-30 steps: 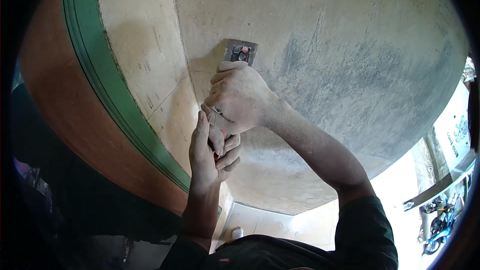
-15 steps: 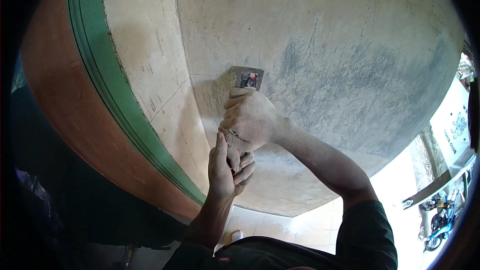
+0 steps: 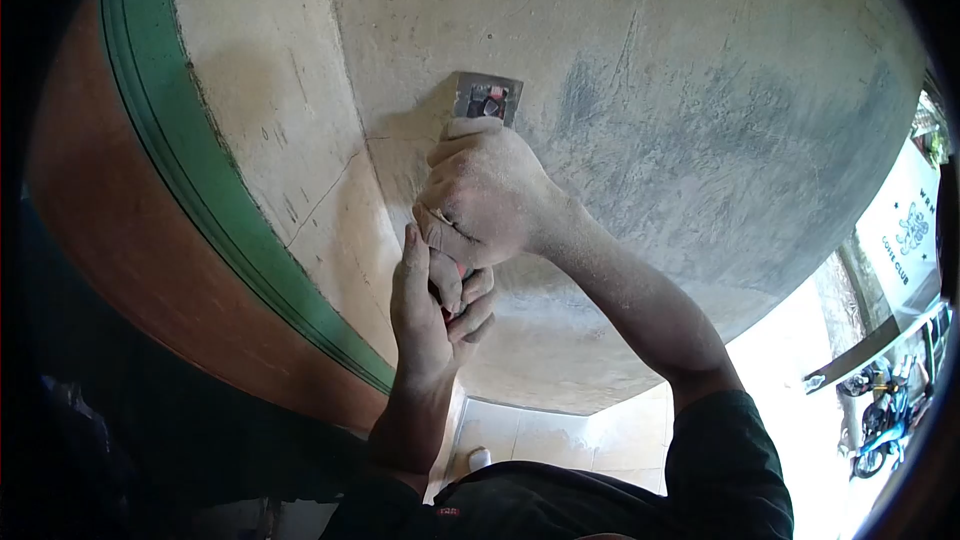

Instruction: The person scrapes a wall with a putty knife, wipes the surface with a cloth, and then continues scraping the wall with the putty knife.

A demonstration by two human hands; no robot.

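A dusty metal scraper (image 3: 463,98) has its wide blade up against the bare, grey-stained wall (image 3: 680,170), close to the inner corner. My right hand (image 3: 490,190) is wrapped in a fist around the upper part of its handle, hiding most of it. Below, my left hand (image 3: 425,320) curls its fingers round the lower end of the handle, thumb pointing up and touching the right hand. Bits of red and black handle show between the fingers. Pale dust coats both hands and the right forearm.
Left of the corner runs a cracked cream wall strip (image 3: 290,130), then a green frame (image 3: 190,180) and a brown panel (image 3: 130,240). Tiled floor (image 3: 560,445) lies below. Outside at right are a white banner (image 3: 908,230) and parked motorbikes (image 3: 885,430).
Both hands and the scraper have moved up along the wall and slightly left. The grip looks the same. The view has shifted a little.
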